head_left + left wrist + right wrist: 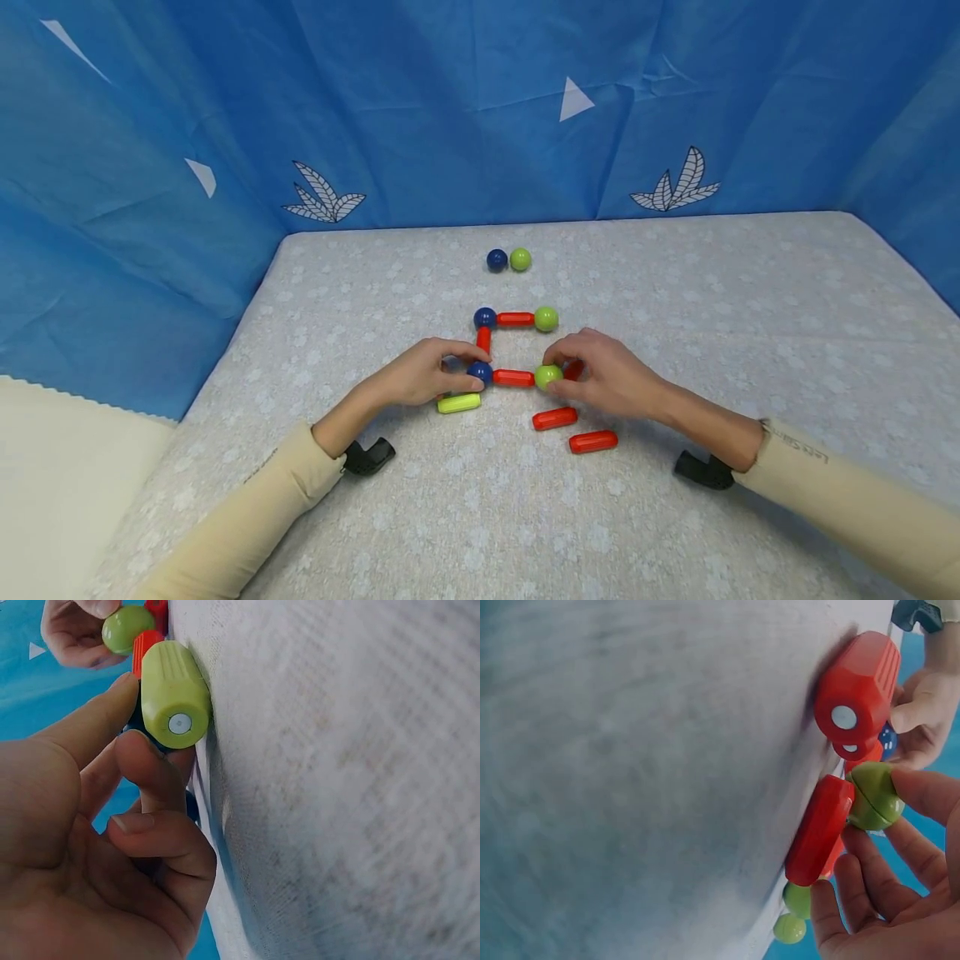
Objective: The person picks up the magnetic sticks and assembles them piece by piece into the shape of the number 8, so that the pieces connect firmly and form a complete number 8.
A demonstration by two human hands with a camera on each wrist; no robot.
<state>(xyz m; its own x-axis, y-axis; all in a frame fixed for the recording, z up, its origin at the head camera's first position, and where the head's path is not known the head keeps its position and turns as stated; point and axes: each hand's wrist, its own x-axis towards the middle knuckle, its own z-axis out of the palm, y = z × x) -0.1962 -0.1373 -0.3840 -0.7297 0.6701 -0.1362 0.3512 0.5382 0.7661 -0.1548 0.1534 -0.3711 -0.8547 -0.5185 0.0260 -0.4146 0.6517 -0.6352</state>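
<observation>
In the head view, mid-frame, we see the left hand (422,373) pinching a glossy dark-blue ball (481,374), the right hand (606,377) pinching a glossy lime-green ball (547,377), a ribbed red rod (513,378) between them. Left wrist: a ribbed yellow-green rod (176,690) partly hides the blue ball, upper left. Right wrist: we see fingers (930,796) gripping the green ball, right.

A blue curtain (480,92) hangs at twelve o'clock, with white leaf prints (688,173) at ten and two and a white triangle (575,102) at one. A pale flowered tablecloth (480,525) spreads at six; a cream surface (67,475) at eight.
</observation>
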